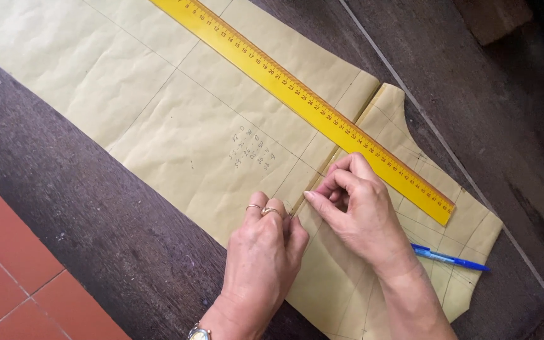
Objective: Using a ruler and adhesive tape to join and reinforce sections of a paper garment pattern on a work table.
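— Nearest the lens: left hand (262, 255), ringed fingers (266, 217) bunched tight, tips pinching the fold of the paper pattern (177, 119) near its lower edge. Wristwatch (198, 332) just showing at the bottom.

— And across from it?

— Right hand (357, 208), fingers curled in, thumb and forefinger nipping the same crease a little higher up. Both sets of fingertips close together, nearly touching.

— Step in hand, by the look of it?

— Probably pressing or folding along a drawn line where the flap meets the main sheet. Crease only partly set, judging by the lifted edge.

— Further out?

— Yellow ruler (303, 97) lying slantwise on the paper, just beyond the right knuckles, not touched. Blue pen (451, 258) resting on the paper beside the right wrist. Dark wooden table (64, 189) beneath, red floor tiles (7, 277) at the lower left.

— Next move calls for?

— Likely steady pressure sliding along the fold, paper kept flat, no tearing.
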